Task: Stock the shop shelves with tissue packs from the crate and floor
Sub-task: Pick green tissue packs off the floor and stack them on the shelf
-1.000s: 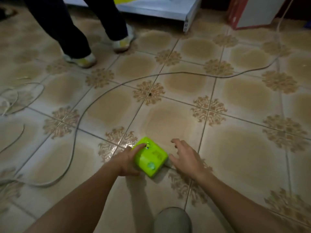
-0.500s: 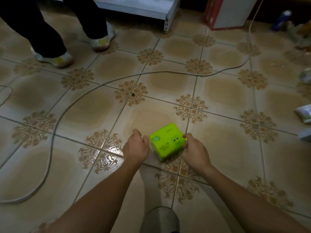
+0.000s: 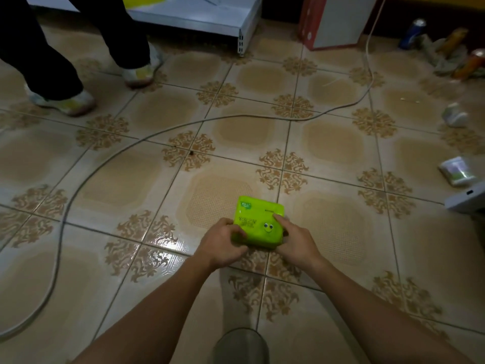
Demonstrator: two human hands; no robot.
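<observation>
A bright green tissue pack (image 3: pixel 258 220) with a small smiley face printed on it is held just above the patterned tile floor, low in the middle of the view. My left hand (image 3: pixel 223 244) grips its left side and my right hand (image 3: pixel 296 240) grips its right side, thumbs on top. Two pale tissue packs lie on the floor at the right, one (image 3: pixel 458 171) near the edge and another (image 3: pixel 455 116) farther back. The white metal shelf base (image 3: pixel 210 17) stands at the top of the view.
A second person's legs in dark trousers and light shoes (image 3: pixel 65 102) stand at the top left. A grey cable (image 3: pixel 110 158) curves across the floor. A red-and-white box (image 3: pixel 333 22) stands top right, with cans and clutter (image 3: pixel 451 48) beside it. My own shoe (image 3: pixel 240 346) is at the bottom.
My right hand reached in and closed on the green pack, joining the left hand. The pack turned flat side up, and my view swung right, bringing the floor packs at the right into sight.
</observation>
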